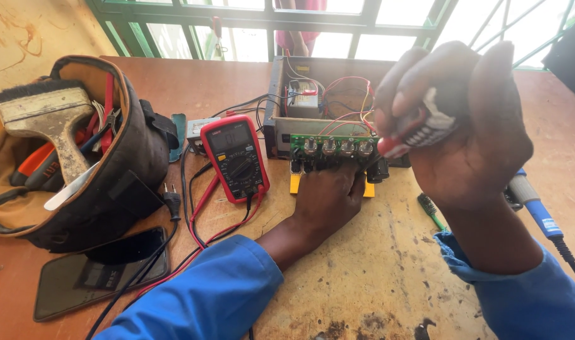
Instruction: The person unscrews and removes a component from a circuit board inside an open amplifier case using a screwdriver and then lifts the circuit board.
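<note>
Worn wooden table (375, 277): matt, rough, paint flaked and stained. On it, green circuit board (331, 143), glossy, with shiny metal knob shafts; yellow plastic tabs below the board. Left of the board, multimeter (235, 156): red rubbery shell, dark matt plastic face, grey glassy display, smooth red and black plastic-sheathed leads. Further left, tool bag (120, 170): black woven cloth, tan lining, scuffed. In the bag, paintbrush (45, 119): bare pale wood handle, dull metal ferrule, coarse dark bristles. Below the bag, phone (98, 274): glossy black glass, reflective. Right of the board, soldering iron (536, 208): smooth blue plastic grip. Right hand (464, 126) closes on a red and black plastic tool handle (419, 129), slightly glossy. Sleeves: matt blue cloth.
</note>
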